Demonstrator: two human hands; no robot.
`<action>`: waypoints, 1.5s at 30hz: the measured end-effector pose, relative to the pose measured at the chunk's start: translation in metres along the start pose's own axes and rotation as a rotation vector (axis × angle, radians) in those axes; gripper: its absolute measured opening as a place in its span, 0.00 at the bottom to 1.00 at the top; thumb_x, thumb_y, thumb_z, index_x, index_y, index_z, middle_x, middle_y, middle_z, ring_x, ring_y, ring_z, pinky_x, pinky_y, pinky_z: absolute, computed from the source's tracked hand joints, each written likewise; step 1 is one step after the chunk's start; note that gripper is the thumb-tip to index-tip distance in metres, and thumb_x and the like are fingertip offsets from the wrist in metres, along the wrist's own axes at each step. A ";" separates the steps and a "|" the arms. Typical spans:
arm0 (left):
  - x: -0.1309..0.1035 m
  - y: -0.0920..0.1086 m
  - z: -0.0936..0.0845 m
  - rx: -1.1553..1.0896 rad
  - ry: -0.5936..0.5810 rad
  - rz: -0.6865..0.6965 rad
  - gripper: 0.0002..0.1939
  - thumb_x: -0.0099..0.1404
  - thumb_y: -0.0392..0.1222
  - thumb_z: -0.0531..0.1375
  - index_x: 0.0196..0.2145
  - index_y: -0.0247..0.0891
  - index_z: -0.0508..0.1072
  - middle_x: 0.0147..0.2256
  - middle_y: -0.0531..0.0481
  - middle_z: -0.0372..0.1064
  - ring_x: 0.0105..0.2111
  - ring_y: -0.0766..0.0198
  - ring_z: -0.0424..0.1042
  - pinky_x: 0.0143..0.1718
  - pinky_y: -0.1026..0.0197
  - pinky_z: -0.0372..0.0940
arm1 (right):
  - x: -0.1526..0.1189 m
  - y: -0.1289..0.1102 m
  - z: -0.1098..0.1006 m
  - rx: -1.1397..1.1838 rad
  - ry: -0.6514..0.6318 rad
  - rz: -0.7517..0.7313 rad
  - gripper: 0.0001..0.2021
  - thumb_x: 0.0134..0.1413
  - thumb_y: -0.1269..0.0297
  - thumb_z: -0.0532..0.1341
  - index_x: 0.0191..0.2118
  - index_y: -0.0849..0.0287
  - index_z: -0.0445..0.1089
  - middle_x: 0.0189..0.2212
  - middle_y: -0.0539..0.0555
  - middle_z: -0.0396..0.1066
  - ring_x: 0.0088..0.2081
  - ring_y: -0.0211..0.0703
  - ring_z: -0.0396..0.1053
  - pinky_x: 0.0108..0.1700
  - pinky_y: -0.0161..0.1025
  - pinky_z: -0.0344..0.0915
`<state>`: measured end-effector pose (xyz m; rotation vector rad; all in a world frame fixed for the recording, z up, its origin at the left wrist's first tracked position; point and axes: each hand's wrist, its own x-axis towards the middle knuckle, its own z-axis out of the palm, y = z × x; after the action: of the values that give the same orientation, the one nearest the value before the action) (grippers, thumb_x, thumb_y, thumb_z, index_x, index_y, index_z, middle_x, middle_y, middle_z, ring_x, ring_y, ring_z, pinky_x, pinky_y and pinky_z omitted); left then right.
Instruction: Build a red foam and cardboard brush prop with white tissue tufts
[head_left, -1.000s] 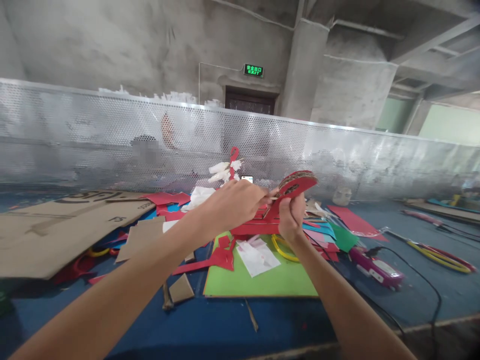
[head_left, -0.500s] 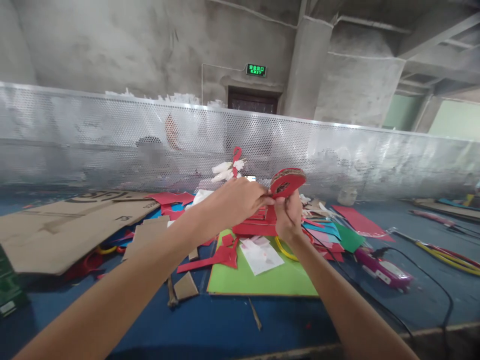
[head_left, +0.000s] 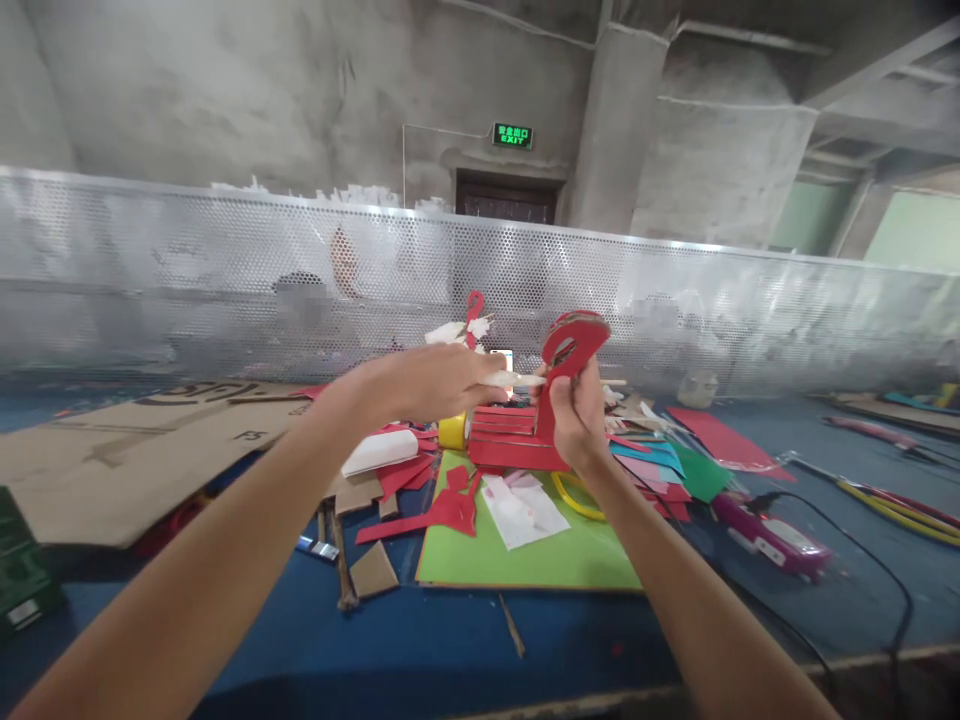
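Note:
My right hand (head_left: 579, 408) grips a red cardboard piece (head_left: 553, 385) with a looped top and bare corrugated edges, thumb on its near face. My left hand (head_left: 454, 380) is closed on a slim white piece (head_left: 519, 379), its tip against or close to the red cardboard. What the white piece is made of I cannot make out. Below both hands sits a slatted red cardboard box (head_left: 506, 452); I cannot tell whether the looped piece joins it. A lit phone (head_left: 505, 357) is partly hidden behind my left fingers.
A green board (head_left: 525, 570) bears a white paper (head_left: 526, 515), red scraps and a yellow ring-shaped handle (head_left: 577, 497). Brown cardboard (head_left: 150, 450) lies left. On the right are a purple device (head_left: 772, 535) with a black cord and a red sheet (head_left: 724, 440). A perforated metal screen (head_left: 375, 270) stands behind.
The looped red piece has tipped more upright, showing its long face. My left hand has shifted left, and the white piece now shows in its fingers. More of the red box is visible.

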<state>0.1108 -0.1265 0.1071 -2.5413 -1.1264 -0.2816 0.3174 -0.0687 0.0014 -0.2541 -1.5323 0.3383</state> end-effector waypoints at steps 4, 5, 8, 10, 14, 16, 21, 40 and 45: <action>0.012 0.016 0.009 0.009 -0.066 -0.002 0.22 0.74 0.53 0.45 0.50 0.36 0.70 0.39 0.41 0.75 0.36 0.55 0.74 0.37 0.58 0.61 | -0.002 0.001 -0.002 -0.019 -0.020 0.019 0.11 0.68 0.53 0.52 0.50 0.51 0.61 0.37 0.53 0.63 0.31 0.39 0.65 0.35 0.42 0.71; 0.013 0.018 0.010 0.007 -0.059 0.004 0.21 0.74 0.51 0.45 0.50 0.36 0.70 0.39 0.40 0.75 0.36 0.54 0.74 0.38 0.57 0.61 | -0.002 0.001 -0.003 -0.038 -0.034 0.014 0.12 0.69 0.53 0.51 0.50 0.51 0.61 0.38 0.53 0.64 0.32 0.40 0.65 0.36 0.42 0.71; 0.014 0.022 0.011 0.000 -0.042 0.025 0.18 0.74 0.45 0.45 0.52 0.37 0.68 0.41 0.40 0.75 0.37 0.54 0.74 0.37 0.57 0.61 | -0.002 0.001 -0.005 -0.135 -0.058 -0.042 0.14 0.69 0.52 0.50 0.52 0.52 0.62 0.42 0.56 0.65 0.37 0.44 0.66 0.38 0.44 0.70; 0.013 0.024 0.011 0.003 -0.043 0.027 0.17 0.73 0.42 0.45 0.53 0.38 0.67 0.42 0.41 0.75 0.37 0.55 0.74 0.36 0.57 0.60 | -0.001 0.000 -0.005 -0.182 -0.072 -0.081 0.14 0.69 0.52 0.50 0.53 0.52 0.62 0.43 0.57 0.65 0.39 0.45 0.66 0.39 0.44 0.70; 0.013 0.028 0.013 0.008 -0.030 0.006 0.17 0.72 0.41 0.46 0.53 0.37 0.66 0.39 0.41 0.75 0.35 0.56 0.74 0.34 0.58 0.60 | 0.000 -0.002 -0.005 -0.272 -0.073 -0.145 0.13 0.70 0.55 0.48 0.52 0.52 0.62 0.42 0.56 0.65 0.41 0.46 0.66 0.45 0.47 0.67; 0.014 0.029 0.016 0.012 -0.009 -0.002 0.18 0.73 0.44 0.46 0.55 0.37 0.65 0.38 0.41 0.75 0.34 0.55 0.74 0.34 0.57 0.60 | 0.001 -0.002 -0.005 -0.302 -0.075 -0.175 0.13 0.71 0.55 0.48 0.53 0.52 0.61 0.44 0.56 0.65 0.44 0.47 0.65 0.48 0.48 0.66; 0.017 0.033 0.021 0.032 0.040 0.001 0.19 0.74 0.46 0.44 0.55 0.36 0.64 0.36 0.40 0.75 0.33 0.54 0.74 0.35 0.56 0.61 | 0.004 0.001 -0.007 -0.323 -0.110 -0.190 0.15 0.71 0.57 0.47 0.57 0.52 0.59 0.47 0.58 0.64 0.48 0.49 0.64 0.51 0.50 0.65; 0.027 -0.009 0.029 -0.771 0.482 -0.055 0.43 0.61 0.52 0.66 0.67 0.47 0.51 0.61 0.35 0.62 0.50 0.48 0.72 0.46 0.51 0.68 | 0.048 0.004 -0.009 -0.137 0.034 0.080 0.08 0.68 0.55 0.52 0.43 0.53 0.61 0.28 0.49 0.64 0.27 0.39 0.66 0.30 0.39 0.65; 0.029 -0.046 0.048 -1.126 0.360 -0.238 0.28 0.51 0.47 0.72 0.50 0.41 0.76 0.47 0.37 0.76 0.43 0.48 0.77 0.38 0.55 0.71 | 0.083 0.017 -0.008 0.117 0.042 0.366 0.06 0.67 0.58 0.52 0.41 0.54 0.61 0.25 0.47 0.66 0.24 0.37 0.66 0.29 0.37 0.67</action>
<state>0.0979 -0.0596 0.0823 -2.9570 -1.3305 -1.7835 0.3246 -0.0219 0.0716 -0.4481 -1.4167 0.7049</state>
